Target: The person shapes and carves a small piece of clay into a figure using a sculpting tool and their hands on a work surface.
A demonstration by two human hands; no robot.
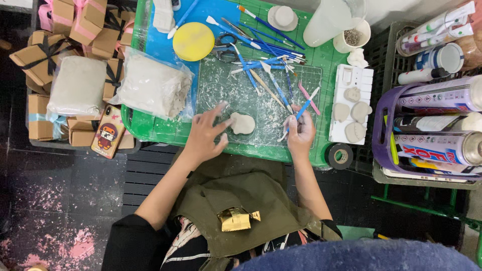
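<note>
Right hand [300, 131] was closed in a pinch around a thin blue-handled modelling tool [301, 112], white tip toward the near edge of the table, handle angled up toward the far right. Left hand [206, 134] was open, fingers spread, holding nothing; fingertips touched or sat just at the left side of a flat pale clay piece [243, 123], contact not certain.

The clay piece lay between the two hands on the green cutting mat [221, 83], near the mat's front edge, close to the near edge of the green table [160, 131]. White smears covered the mat.

Loose blue-handled tools [266, 50] lay scattered along the mat's far edge, with scissors [225, 46] and a yellow round lid [193, 41] toward the far left. A bagged block of grey clay [154, 86] sat at the left edge of the table.

At the right edge, a white tray [346, 80] held four small shaped clay pieces [354, 113]. A roll of black tape [340, 155] sat at the near right corner. Spray cans [442, 145] lay in a purple basket [381, 130] off the right side. Brown gift boxes [75, 25] were stacked off the left side, a phone [108, 131] lying beside them.
</note>
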